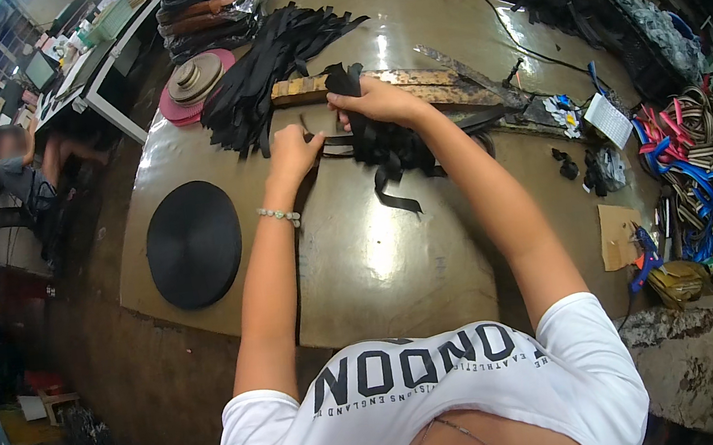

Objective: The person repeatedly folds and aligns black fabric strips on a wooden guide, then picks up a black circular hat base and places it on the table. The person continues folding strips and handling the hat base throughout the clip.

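My right hand (375,103) is closed round a bunch of black webbing strips (345,80), whose ends stick up above the fist. More strips hang and bunch below it, with one loose end (397,202) curling on the table. To its left, my left hand (297,151) pinches a black webbing strip (337,141) that stretches toward the bunch. Just behind both hands lies a long, worn yellow-and-rust metal bar (438,90). A large heap of cut black strips (265,77) spreads beyond my left hand. Nearer me on the left, a big flat roll of black webbing (194,244) rests on the table.
A pink-rimmed round spool (196,83) and plastic-wrapped stacks (207,12) stand at the far left. At right lie coloured cords (689,152), a blue glue gun (645,261) and cardboard (619,235). A black cable (511,31) crosses the table (382,282). A person (21,168) sits far left.
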